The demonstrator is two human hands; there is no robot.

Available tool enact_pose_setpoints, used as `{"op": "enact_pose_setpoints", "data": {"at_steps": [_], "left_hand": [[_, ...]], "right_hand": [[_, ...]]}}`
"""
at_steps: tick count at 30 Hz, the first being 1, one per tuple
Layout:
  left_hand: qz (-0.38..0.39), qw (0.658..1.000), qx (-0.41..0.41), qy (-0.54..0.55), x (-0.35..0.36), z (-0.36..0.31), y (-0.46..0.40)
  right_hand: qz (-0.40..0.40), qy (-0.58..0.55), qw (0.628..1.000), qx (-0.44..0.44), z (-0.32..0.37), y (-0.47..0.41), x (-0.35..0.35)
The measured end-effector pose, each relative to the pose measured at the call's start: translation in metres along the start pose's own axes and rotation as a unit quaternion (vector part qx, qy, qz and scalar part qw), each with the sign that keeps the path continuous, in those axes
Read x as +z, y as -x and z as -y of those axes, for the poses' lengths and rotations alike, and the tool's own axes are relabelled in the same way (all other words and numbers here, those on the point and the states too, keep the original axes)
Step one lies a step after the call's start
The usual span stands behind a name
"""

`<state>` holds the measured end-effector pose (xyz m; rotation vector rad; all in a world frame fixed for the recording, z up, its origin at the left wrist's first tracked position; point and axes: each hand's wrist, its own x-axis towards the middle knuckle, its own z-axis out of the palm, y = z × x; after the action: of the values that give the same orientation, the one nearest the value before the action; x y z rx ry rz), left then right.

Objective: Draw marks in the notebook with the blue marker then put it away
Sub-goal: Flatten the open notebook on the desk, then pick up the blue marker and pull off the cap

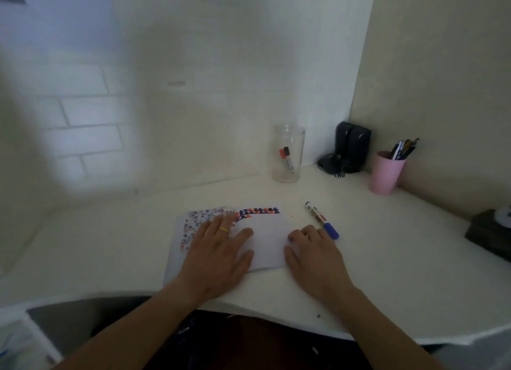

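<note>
Left hand (pixel 218 248), fingers spread flat, grasping nothing, presses the open white paper notebook (pixel 265 242) with coloured marks. Right hand (pixel 312 254) rests loosely curled on its right edge, empty. Blue-capped white marker (pixel 322 220) lies on the white desk (pixel 387 259) just beyond the right fingertips.

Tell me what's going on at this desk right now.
A person rests both hands flat on an open notebook already filled with coloured marks: left hand on the left page, right hand at the right edge. The blue marker lies capped on the desk beside the right hand, not yet picked up.
</note>
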<state>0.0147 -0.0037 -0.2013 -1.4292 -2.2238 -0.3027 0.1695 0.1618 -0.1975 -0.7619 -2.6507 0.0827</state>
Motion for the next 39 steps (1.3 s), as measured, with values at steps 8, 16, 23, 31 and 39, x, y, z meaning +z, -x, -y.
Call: {"op": "enact_pose_setpoints", "data": {"at_steps": [8, 16, 23, 31, 39], "left_hand": [[0.032, 0.995, 0.043, 0.080, 0.016, 0.010, -0.007], [0.051, 0.993, 0.031, 0.103, 0.018, 0.012, -0.007], [0.137, 0.981, 0.040, 0.129, 0.004, 0.023, -0.026], [0.207, 0.956, 0.078, 0.192, -0.008, 0.075, -0.100], [-0.029, 0.977, 0.017, 0.208, 0.037, 0.112, -0.140]], "right_hand": [[-0.065, 0.105, 0.992, 0.015, -0.021, -0.049, 0.005], [0.026, 0.183, 0.978, 0.097, -0.019, -0.079, 0.005], [-0.106, -0.049, 0.990, -0.079, 0.017, -0.105, -0.006], [-0.084, -0.431, 0.898, -0.041, 0.040, -0.138, 0.016], [-0.034, -0.634, 0.763, 0.125, 0.029, -0.137, 0.035]]}}
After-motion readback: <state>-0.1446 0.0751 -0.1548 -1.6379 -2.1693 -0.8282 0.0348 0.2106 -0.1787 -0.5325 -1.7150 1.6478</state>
